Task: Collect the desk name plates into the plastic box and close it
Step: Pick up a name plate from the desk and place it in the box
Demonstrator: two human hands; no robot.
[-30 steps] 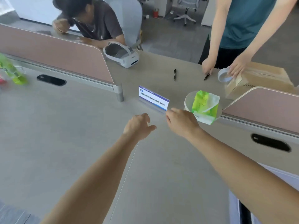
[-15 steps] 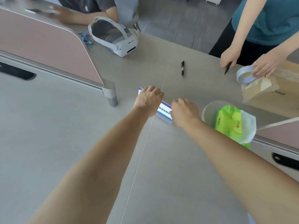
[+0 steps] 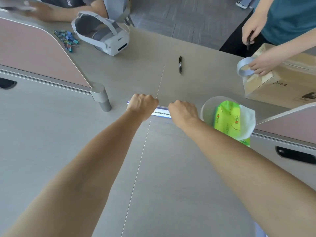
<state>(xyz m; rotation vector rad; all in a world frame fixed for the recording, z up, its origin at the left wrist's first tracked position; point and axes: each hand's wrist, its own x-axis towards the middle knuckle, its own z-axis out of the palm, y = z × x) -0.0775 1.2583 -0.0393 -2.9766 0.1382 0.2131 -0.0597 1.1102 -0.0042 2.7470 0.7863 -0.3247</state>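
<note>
A clear desk name plate point(image 3: 161, 112) with a blue and white card stands on the grey desk point(image 3: 153, 168), seen from above. My left hand point(image 3: 142, 105) grips its left end with curled fingers. At the plate's right end my right hand point(image 3: 183, 112) grips it the same way. Only the middle strip of the plate and its left corner show between and beside my fists. No plastic box is in view.
A green tissue pack point(image 3: 230, 120) lies by a round clear divider corner at the right. A pen point(image 3: 180, 65), a white headset point(image 3: 102, 33), binder clips point(image 3: 67, 39) and a cardboard box point(image 3: 280, 79) sit further back. Two other people's hands work at the far edge. Pink partitions point(image 3: 34, 53) flank the desk.
Both my hands moved forward from in front of the name plate onto its two ends and closed on it. The view tilted down and closer.
</note>
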